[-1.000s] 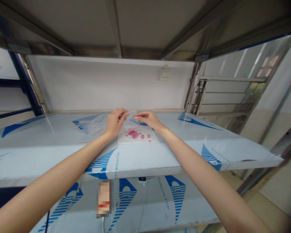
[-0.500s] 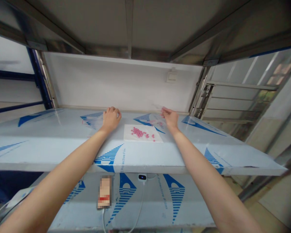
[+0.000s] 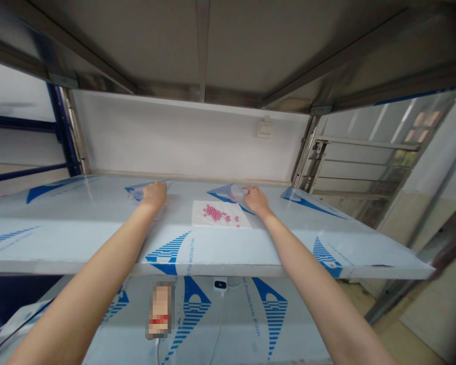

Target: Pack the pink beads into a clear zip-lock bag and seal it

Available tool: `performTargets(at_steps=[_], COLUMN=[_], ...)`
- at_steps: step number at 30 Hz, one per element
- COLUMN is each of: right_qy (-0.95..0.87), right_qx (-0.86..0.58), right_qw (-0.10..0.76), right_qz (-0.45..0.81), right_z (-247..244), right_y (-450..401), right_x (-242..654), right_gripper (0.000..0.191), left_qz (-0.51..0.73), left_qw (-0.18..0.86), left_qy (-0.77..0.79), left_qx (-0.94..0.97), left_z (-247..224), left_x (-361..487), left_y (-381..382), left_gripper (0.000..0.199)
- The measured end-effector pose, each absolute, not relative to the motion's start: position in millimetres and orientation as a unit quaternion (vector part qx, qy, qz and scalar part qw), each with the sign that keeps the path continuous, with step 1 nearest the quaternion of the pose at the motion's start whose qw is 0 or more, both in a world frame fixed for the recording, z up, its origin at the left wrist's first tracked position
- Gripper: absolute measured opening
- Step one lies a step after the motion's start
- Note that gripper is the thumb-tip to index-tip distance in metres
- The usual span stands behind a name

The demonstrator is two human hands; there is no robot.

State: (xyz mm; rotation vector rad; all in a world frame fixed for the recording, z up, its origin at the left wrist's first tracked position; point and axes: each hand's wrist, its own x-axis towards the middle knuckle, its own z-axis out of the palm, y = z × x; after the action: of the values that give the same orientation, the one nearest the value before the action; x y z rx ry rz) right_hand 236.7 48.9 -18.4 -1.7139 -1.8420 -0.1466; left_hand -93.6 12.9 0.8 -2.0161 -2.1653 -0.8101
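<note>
My left hand is closed over a crumpled clear plastic bag on the shelf, its fingertips mostly hidden. On the other side, my right hand has its fingers slightly bent and apart at the edge of a second clear plastic bag, which looks to hold a few pink bits. Between the hands lies a white sheet of paper. A cluster of small pink beads sits on it, with several loose ones to the right.
The film-covered shelf runs back to a white wall with a switch. A metal panel hangs low overhead. On the level below are a white device with a small display, its cable, and a pixelated object.
My left hand has moved left and nearer, over the plastic bag. My right hand has come down and left, and the clear film it held up no longer stands raised. The view has shifted slightly.
</note>
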Motion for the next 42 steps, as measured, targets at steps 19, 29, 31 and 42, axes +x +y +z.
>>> performTargets(at_steps=[19, 29, 31, 42], right_qy=[-0.724, -0.756, -0.743, -0.737], right_qx=[-0.618, -0.405, -0.369, -0.32], right_qw=[0.299, 0.445, 0.44, 0.471], right_qz=[-0.07, 0.257, 0.345, 0.365], right_z=[-19.4, -17.0, -16.2, -11.8], right_y=[50.5, 47.1, 41.2, 28.4], right_x=[232.0, 210.3, 203.6, 190.5], right_gripper=[0.033, 0.04, 0.041, 0.026], left_qz=[-0.171, -0.57, -0.556, -0.491], left_qw=[0.195, -0.253, -0.298, -0.357], left_qy=[-0.777, -0.435, -0.415, -0.389], left_qx=[-0.574, -0.65, -0.656, -0.693], left_z=[7.3, 6.6, 2.1, -1.1], left_x=[-107.8, -55.2, -49.0, -29.5], left_y=[6.3, 24.7, 22.2, 8.2], left_gripper=[0.033, 0.033, 0.037, 0.028])
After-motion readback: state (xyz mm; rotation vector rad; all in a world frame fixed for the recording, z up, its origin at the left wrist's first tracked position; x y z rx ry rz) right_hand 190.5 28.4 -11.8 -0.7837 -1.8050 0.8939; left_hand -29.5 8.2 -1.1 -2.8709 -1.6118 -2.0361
